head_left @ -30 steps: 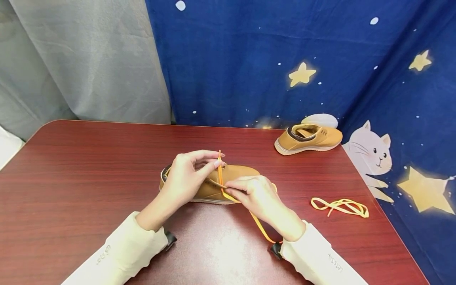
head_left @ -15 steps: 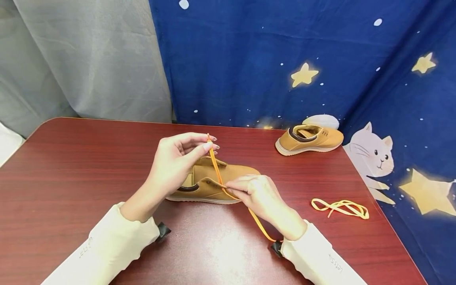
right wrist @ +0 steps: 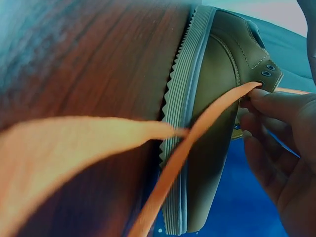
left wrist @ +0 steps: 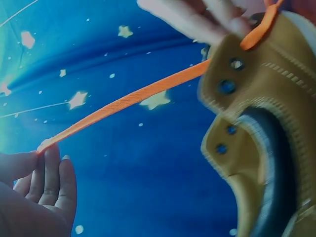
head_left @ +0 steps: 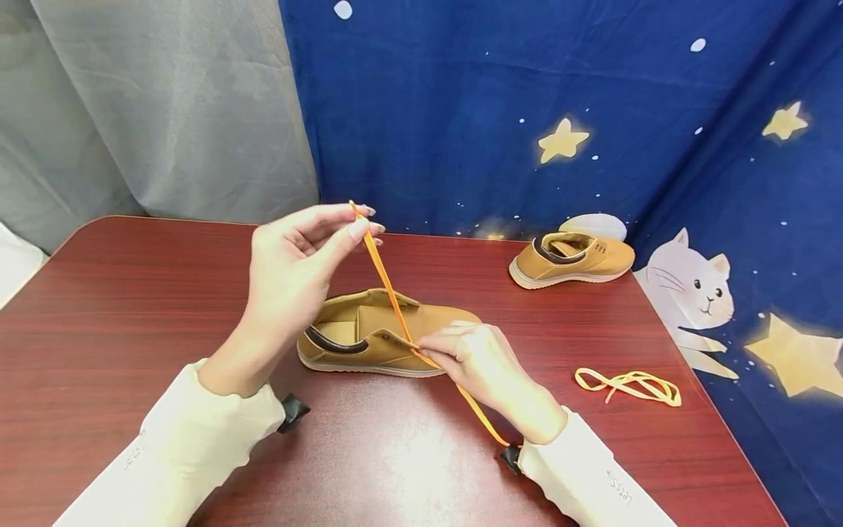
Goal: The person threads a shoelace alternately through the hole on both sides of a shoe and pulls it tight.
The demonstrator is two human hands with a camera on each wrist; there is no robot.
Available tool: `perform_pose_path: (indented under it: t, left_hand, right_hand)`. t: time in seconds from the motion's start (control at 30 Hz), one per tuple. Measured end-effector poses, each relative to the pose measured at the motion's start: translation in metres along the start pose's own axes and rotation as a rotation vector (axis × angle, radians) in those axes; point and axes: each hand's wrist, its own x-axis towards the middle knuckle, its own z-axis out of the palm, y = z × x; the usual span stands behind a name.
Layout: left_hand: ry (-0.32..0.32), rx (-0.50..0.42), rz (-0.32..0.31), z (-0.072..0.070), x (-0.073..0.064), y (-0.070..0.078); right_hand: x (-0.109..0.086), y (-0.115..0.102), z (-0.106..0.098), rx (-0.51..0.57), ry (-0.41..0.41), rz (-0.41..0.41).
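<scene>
A tan lace-up shoe (head_left: 369, 359) lies on the table in front of me, toe to the right, its eyelet flaps spread. My left hand (head_left: 286, 260) is raised above the heel end and pinches the tip of an orange shoelace (head_left: 384, 277) between thumb and fingers. From there the lace runs taut down to the near flap. It passes through the flap's toe-side eyelet (right wrist: 260, 84), and the two eyelets beside it hold no lace. My right hand (head_left: 481, 359) pinches the edge of that flap next to the lace. The lace's other part (left wrist: 261, 30) trails toward my right wrist.
A matching shoe (head_left: 573, 260) without a lace stands at the table's back right. Nearer, a second lace (head_left: 632, 384) lies loosely bundled to the right. Behind the red-brown table (head_left: 165, 293) hang a grey curtain (head_left: 197, 110) and a blue starry one (head_left: 428, 110).
My left hand has risen up and to the left from the flap, drawing out a longer stretch of lace through the eyelet. My right hand has stayed on the flap.
</scene>
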Motion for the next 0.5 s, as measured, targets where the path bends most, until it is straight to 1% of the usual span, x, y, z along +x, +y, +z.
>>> perform_pose_path:
  t: [0.17,0.4,0.43,0.5]
  left_hand:
    - [0.049,-0.105,0.065,-0.004,0.007,0.017]
    - [0.154,-0.129,0.151,-0.005,0.012,0.037]
    - [0.170,-0.146,0.161,-0.005,0.011,0.039]
    - [0.204,-0.214,0.175,-0.007,0.012,0.044]
  right_hand:
    - [0.000,0.000,0.000,0.003,-0.012,-0.011]
    - [0.000,0.001,-0.001,-0.005,-0.005,-0.011]
    - [0.000,0.001,0.000,-0.007,-0.005,-0.012]
    - [0.000,0.001,-0.001,-0.016,-0.008,-0.015]
